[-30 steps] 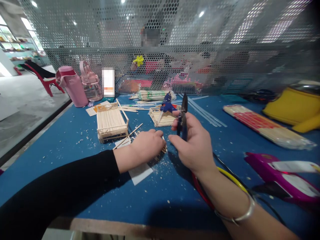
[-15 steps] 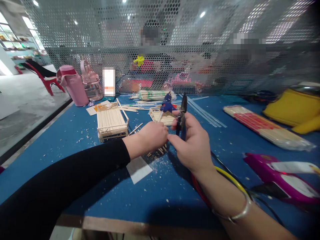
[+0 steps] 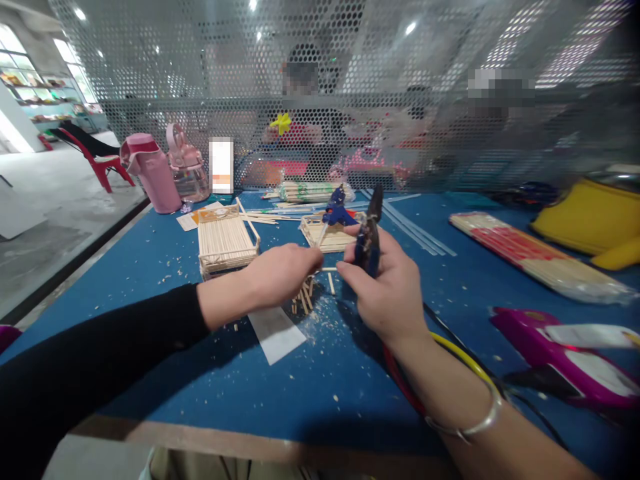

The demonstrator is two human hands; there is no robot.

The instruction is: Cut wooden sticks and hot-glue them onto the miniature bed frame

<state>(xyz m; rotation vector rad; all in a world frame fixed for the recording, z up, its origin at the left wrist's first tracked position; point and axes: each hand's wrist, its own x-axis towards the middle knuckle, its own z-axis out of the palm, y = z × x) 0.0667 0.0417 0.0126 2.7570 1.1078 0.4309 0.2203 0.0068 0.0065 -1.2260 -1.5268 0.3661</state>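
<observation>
My right hand [image 3: 390, 283] is closed around dark pliers [image 3: 370, 240] with blue handles, their jaws pointing up. A short thin wooden stick [image 3: 329, 269] spans the gap between my right thumb tip and the closed fingers of my left hand [image 3: 285, 273]. My left fingertips face away from me, so their exact grip on the stick is partly hidden. Below them lies a heap of short cut sticks [image 3: 303, 298]. Just beyond both hands a blue glue gun [image 3: 339, 208] rests by a small stick-built frame [image 3: 327, 237]. To the left stands a larger stick-built piece [image 3: 227, 235].
A white paper [image 3: 277, 335] lies in front of the heap. On the right are a packet of sticks [image 3: 540, 257], a magenta device [image 3: 560, 360] and a yellow bag [image 3: 590, 217]. A pink flask [image 3: 151, 173] stands back left, before a perforated metal screen [image 3: 390, 80].
My left hand has shifted left, away from my right hand, baring the short stick between them and more of the cut pieces. The pliers have turned slightly in my right hand.
</observation>
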